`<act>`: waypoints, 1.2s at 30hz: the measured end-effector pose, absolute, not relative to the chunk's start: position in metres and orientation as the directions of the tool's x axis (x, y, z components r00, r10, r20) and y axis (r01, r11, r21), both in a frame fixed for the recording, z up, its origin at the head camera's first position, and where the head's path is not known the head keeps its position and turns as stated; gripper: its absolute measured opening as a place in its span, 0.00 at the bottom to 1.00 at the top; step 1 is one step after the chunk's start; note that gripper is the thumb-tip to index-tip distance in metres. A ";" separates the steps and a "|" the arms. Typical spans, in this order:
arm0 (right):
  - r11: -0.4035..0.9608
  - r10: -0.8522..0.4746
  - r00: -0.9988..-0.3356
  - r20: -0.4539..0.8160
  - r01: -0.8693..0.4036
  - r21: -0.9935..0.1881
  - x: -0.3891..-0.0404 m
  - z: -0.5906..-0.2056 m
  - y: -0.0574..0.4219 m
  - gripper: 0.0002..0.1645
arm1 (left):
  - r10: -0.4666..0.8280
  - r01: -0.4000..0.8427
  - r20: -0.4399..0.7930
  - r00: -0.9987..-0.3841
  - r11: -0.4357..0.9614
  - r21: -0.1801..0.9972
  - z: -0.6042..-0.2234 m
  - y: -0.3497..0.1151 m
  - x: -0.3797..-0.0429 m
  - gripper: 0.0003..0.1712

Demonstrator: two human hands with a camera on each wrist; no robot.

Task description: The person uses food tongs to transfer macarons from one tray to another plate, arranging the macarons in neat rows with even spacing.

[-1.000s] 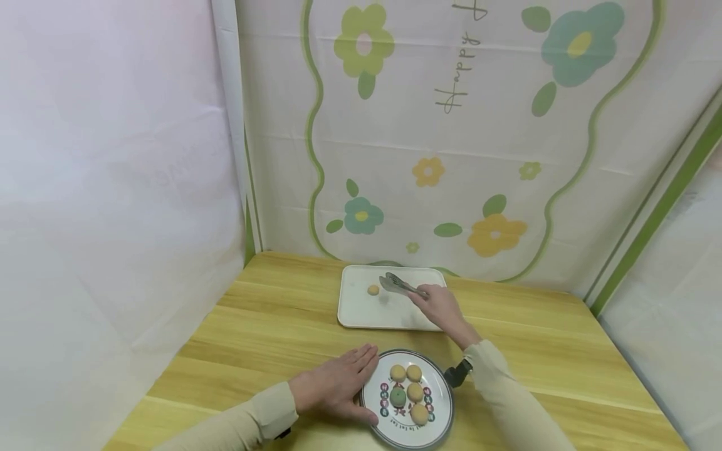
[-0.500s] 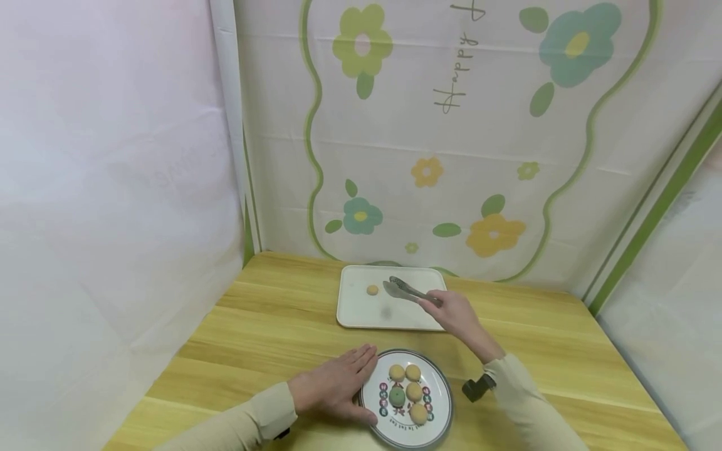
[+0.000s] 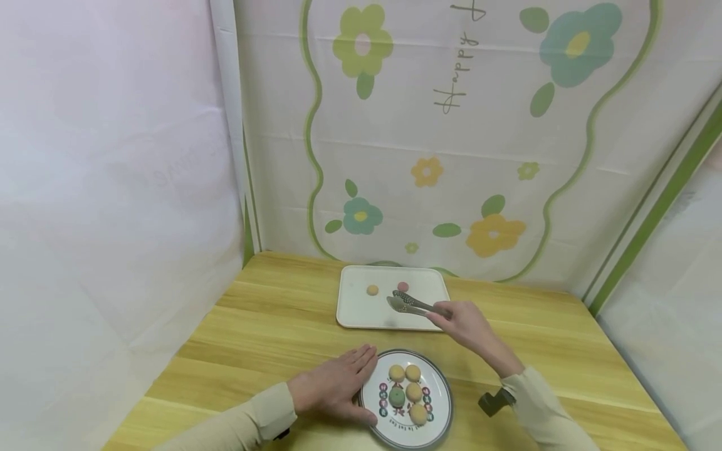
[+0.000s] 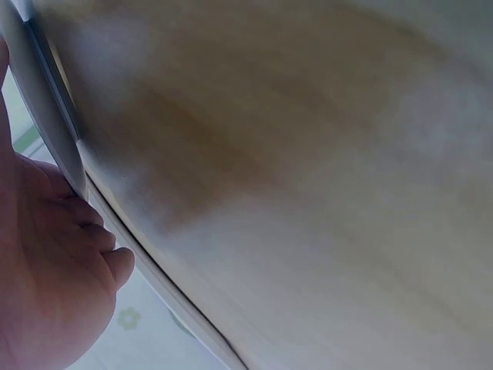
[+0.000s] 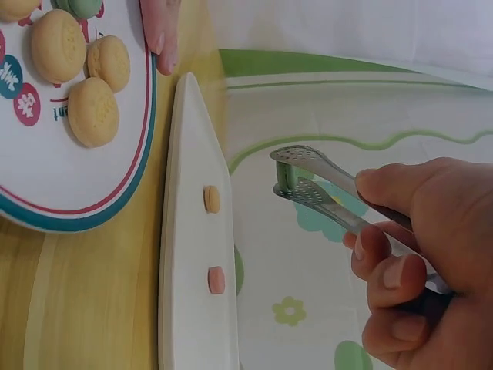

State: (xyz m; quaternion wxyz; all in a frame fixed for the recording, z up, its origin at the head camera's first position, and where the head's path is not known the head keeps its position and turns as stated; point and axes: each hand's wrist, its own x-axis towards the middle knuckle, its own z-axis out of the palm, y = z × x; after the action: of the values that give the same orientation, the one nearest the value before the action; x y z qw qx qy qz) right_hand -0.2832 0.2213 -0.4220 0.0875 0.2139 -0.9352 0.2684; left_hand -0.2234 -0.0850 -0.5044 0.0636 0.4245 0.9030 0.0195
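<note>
My right hand (image 3: pixel 464 321) grips metal tongs (image 5: pixel 320 200) above the white tray (image 3: pixel 352 314). In the right wrist view, a green macaron (image 5: pixel 286 177) is pinched between the tong tips. On the tray lie a yellow macaron (image 3: pixel 373 290) and a pink macaron (image 3: pixel 403 287), apart from each other. My left hand (image 3: pixel 341 383), fingers straight, rests along the left rim of a round plate (image 3: pixel 389 432). That plate bears several yellow round pastries (image 3: pixel 413 393) and a green one (image 3: pixel 397 396). The left wrist view shows the hand (image 4: pixel 58 270) at the plate's edge.
The wooden table (image 3: pixel 254 326) carries both plate and tray, with the tray farther back. Behind it hangs a white flowered curtain (image 3: pixel 395 194). A pale sheet (image 3: pixel 124 219) closes off the left side.
My right hand and the tongs have moved right and toward me over the tray. The pink macaron has come into view from behind the tongs. My left hand has stayed put.
</note>
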 end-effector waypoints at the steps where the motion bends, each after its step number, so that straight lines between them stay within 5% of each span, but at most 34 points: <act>1: 0.766 -0.360 -0.891 0.278 -0.452 -0.458 -0.282 -0.422 0.222 0.14 | 0.770 0.766 -0.096 -0.630 0.637 0.087 -0.504 -0.085 -0.223 0.67; 36: 0.656 -0.594 -0.788 0.161 -0.590 -0.471 -0.226 -0.417 0.252 0.10 | 0.776 0.771 -0.084 -0.626 0.631 0.085 -0.505 -0.086 -0.223 0.67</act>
State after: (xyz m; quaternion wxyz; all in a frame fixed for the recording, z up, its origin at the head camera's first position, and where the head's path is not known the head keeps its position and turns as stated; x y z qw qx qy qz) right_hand -0.2261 0.2520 -0.4169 -0.0035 0.3252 -0.9098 0.2579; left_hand -0.2228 -0.0857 -0.5051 0.0562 0.4290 0.9013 0.0203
